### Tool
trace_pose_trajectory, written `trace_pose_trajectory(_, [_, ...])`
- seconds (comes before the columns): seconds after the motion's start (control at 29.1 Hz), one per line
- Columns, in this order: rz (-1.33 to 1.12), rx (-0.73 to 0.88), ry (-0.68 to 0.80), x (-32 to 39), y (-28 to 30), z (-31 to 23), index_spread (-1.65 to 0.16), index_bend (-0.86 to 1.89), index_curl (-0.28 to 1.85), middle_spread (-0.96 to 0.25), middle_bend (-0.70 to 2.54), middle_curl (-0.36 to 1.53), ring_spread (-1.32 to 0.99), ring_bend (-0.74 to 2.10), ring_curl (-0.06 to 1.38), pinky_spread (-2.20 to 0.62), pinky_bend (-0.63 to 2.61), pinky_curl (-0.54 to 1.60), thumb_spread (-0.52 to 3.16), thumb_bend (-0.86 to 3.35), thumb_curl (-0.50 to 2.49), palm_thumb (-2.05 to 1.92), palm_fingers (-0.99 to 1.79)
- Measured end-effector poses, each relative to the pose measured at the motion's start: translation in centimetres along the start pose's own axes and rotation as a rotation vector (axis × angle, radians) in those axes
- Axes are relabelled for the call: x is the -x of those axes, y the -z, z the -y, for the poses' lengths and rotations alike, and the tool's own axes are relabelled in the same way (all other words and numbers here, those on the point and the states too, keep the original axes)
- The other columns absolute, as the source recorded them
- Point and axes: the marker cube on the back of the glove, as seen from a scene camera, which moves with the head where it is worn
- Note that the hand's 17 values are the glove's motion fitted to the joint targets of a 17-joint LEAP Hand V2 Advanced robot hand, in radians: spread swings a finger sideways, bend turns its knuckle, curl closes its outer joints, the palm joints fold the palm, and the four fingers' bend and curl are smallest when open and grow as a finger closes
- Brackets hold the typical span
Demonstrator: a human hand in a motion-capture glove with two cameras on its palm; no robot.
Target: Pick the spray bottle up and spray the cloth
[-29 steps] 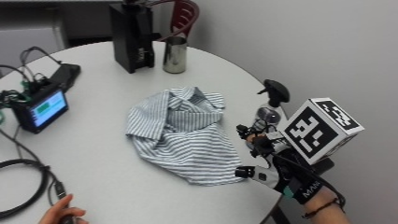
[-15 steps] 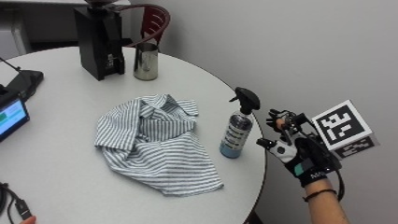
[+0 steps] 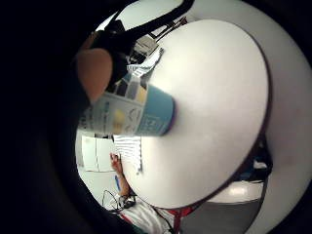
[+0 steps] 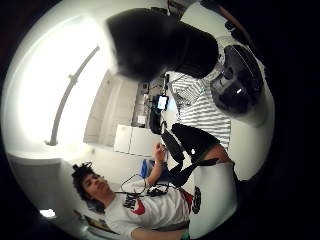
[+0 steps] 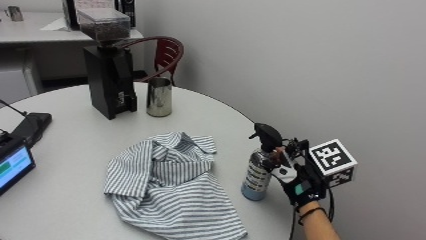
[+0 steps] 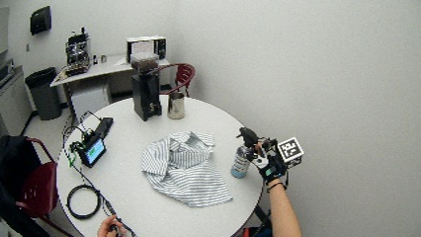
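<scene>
The spray bottle (image 5: 258, 170), silver and blue with a black trigger head, stands upright on the round white table (image 5: 66, 135) near its right edge. My gloved right hand (image 5: 296, 181) is at the bottle's right side, and its fingers (image 5: 277, 157) curl round the neck just under the trigger. The little finger side palm view has the bottle's label (image 3: 129, 113) close against the palm, with its base on the table. In the thumb side palm view the trigger head (image 4: 160, 45) looms large. The cloth, a striped shirt (image 5: 170, 185), lies crumpled just left of the bottle.
At the table's far side stand a black grinder (image 5: 110, 75) and a metal cup (image 5: 159, 96), with a red chair (image 5: 166, 52) behind them. A small screen device (image 5: 13, 165) sits at the left edge. The table rim runs right under my hand.
The outside camera has shifted. My hand was a little apart from the bottle on its right with fingers spread. It has closed in, and the fingers have wrapped the neck.
</scene>
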Motion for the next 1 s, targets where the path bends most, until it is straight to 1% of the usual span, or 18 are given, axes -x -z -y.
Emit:
trace_pose_trajectory(0.14, [0.050, -0.009, 0.025, -0.5, -1.1, -0.3, -0.35, 0.10, 0.15, -0.04, 0.33, 0.33, 0.00, 0.42, 0.30, 0.16, 0.55, 0.34, 0.99, 0.03, 0.26, 0.65, 0.52])
trace_pose_trajectory(0.34, [0.073, -0.064, 0.050, -0.7, -2.1, -0.4, -0.34, 0.15, 0.19, -0.07, 0.33, 0.34, 0.00, 0.42, 0.30, 0.19, 0.49, 0.32, 0.94, 0.01, 0.29, 0.70, 0.64])
trace_pose_trajectory(0.58, [0.046, -0.131, 0.033, -2.8, -1.7, -2.1, -0.32, 0.11, 0.21, -0.10, 0.33, 0.36, -0.02, 0.48, 0.33, 0.22, 0.43, 0.32, 0.90, 0.02, 0.33, 0.82, 0.77])
trace_pose_trajectory(0.72, [0.030, -0.151, 0.011, -3.4, -0.3, -3.4, -0.31, 0.09, 0.21, -0.11, 0.36, 0.38, -0.06, 0.54, 0.35, 0.22, 0.38, 0.31, 0.90, 0.05, 0.37, 0.92, 0.86])
trace_pose_trajectory(0.86, [-0.004, -0.106, 0.016, -1.3, 3.0, -3.3, -0.29, 0.08, 0.21, -0.10, 0.36, 0.39, -0.07, 0.57, 0.37, 0.21, 0.37, 0.31, 0.88, 0.04, 0.40, 0.95, 0.90])
trace_pose_trajectory(1.0, [-0.038, 0.038, 0.007, 4.1, 5.8, -1.6, -0.27, 0.08, 0.20, -0.10, 0.36, 0.40, -0.08, 0.59, 0.38, 0.19, 0.37, 0.32, 0.86, 0.02, 0.43, 0.96, 0.93])
